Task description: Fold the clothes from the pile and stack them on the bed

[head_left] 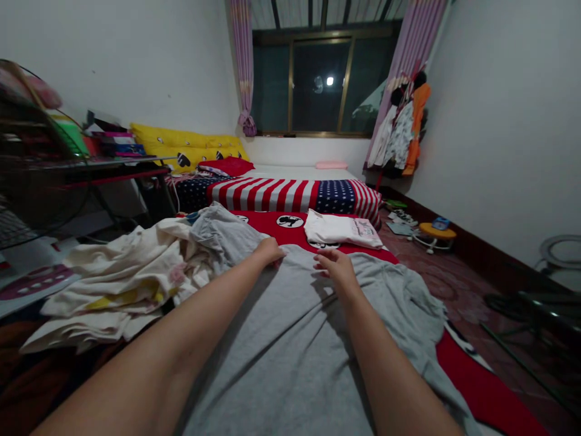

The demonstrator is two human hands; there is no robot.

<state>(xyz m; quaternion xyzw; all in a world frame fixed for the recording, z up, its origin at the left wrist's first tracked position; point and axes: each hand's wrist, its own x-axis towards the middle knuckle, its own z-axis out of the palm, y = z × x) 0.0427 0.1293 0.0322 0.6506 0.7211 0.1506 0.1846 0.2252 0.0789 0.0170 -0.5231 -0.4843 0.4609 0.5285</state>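
A grey T-shirt [281,339] lies spread out in front of me, with creases across its middle and its far edge on the red cover. My left hand [271,249] is closed in a pinch at this far edge, its fingertips on the cloth. Just to the right, my right hand [334,266] hovers over the shirt with curled, parted fingers and nothing seen in them. Beyond the hands, a folded white shirt [338,229] with a print rests on the red cover [267,224]. A crumpled heap of cream-coloured clothes [131,272] lies to the left.
A bed [272,195] with a striped and starred cover stands beyond, below the window. On the left is a cluttered desk [131,161]. Clothes hang on a rack [402,130] at the right, near a low round stool [436,233] on the floor.
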